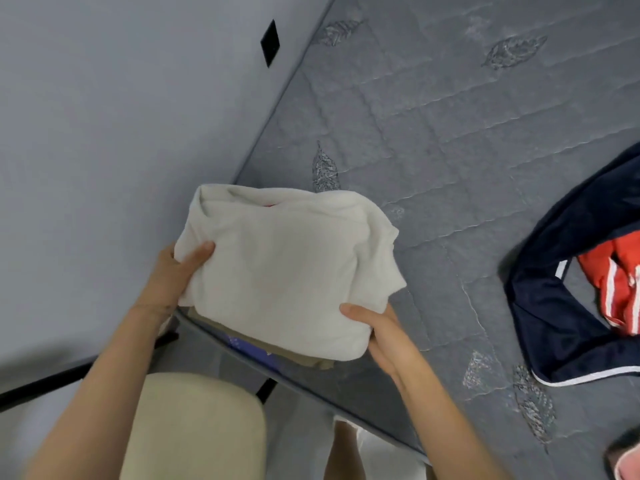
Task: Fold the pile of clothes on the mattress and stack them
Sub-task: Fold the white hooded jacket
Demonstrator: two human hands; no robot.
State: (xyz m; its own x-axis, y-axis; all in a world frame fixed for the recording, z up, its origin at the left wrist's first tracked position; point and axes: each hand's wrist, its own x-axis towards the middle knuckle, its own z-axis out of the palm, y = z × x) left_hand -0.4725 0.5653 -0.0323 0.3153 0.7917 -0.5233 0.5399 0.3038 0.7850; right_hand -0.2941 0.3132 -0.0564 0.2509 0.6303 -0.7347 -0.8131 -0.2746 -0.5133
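Person holds a folded white garment (277,271) in both hands at the near corner of a grey quilted mattress (450,133).
The left hand (180,275), at the bundle's 9 o'clock, and the right hand (381,330), at 5 o'clock, each pinch its edge, thumb on top. A khaki garment (263,351) lies directly beneath. At the frame's 3 o'clock, a navy garment (554,323) and a red striped garment (609,278) lie unfolded.

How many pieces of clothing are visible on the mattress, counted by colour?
white garment, held by left hand and right hand: 1
khaki garment, under the white one: 1
blue garment, only a sliver shows: 1
navy garment, white trim: 1
red garment, white stripes: 1
Total: 5
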